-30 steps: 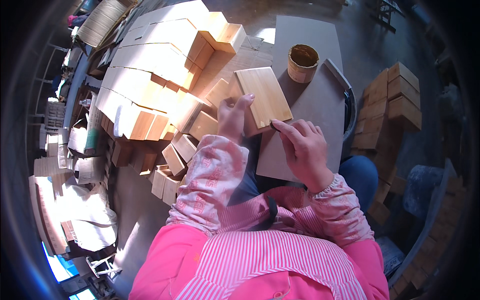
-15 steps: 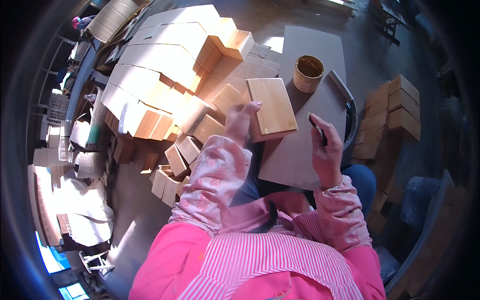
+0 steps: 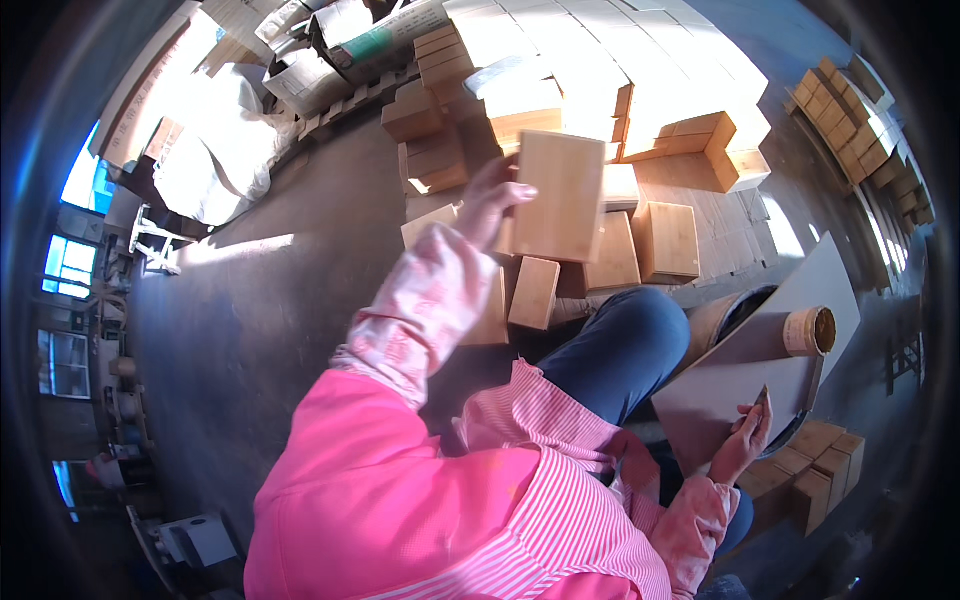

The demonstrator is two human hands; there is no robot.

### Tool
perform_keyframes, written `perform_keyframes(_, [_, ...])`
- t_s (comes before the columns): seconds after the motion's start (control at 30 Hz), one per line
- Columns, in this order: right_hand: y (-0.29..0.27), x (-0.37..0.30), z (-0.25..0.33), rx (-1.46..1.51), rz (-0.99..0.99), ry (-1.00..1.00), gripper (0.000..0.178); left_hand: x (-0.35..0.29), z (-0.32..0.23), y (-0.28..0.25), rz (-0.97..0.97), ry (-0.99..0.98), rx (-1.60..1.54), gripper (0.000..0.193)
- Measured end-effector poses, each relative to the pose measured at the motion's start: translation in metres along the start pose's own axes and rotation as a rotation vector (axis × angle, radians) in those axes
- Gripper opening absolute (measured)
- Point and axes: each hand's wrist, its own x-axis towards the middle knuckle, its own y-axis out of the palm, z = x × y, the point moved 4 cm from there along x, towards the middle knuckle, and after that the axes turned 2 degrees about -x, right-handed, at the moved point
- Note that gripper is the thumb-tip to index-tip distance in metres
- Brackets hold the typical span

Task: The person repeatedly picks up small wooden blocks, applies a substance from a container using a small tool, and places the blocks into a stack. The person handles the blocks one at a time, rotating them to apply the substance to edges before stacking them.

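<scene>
My left hand (image 3: 490,208) is closed on a light wooden box (image 3: 562,198), thumb on its front face and the other fingers behind it. The box is held up above a cluster of similar boxes, its broad smooth face toward me. Lower right, my right hand (image 3: 740,447) is closed around a small dark tool (image 3: 763,396). Only the tool's tip shows, so its exact kind is unclear. Close beyond that hand stands a round tub (image 3: 800,333) with brownish-yellow stuff around its rim, on a grey board (image 3: 700,400).
Loose wooden boxes (image 3: 668,240) lie below and beside the held one. Behind them rises a large sunlit stack of boxes (image 3: 690,55). More boxes (image 3: 815,470) are piled beyond my right hand. A white sack (image 3: 215,150) sits at the far left.
My view and body have turned left. My left hand has carried the wooden box away from the board, over the loose boxes. My right hand stays by the board with the small tool.
</scene>
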Motion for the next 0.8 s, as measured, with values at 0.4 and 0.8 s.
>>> perform_keyframes(0.4, [-0.005, -0.004, 0.008, -0.133, -0.043, 0.059, 0.022, 0.034, -0.005, -0.268, -0.246, -0.039, 1.644, 0.093])
perform_keyframes(0.8, [-0.003, -0.004, 0.014, -0.238, -0.059, 0.104, 0.025, 0.101, 0.106, -0.311, 0.217, -0.314, 1.569, 0.078])
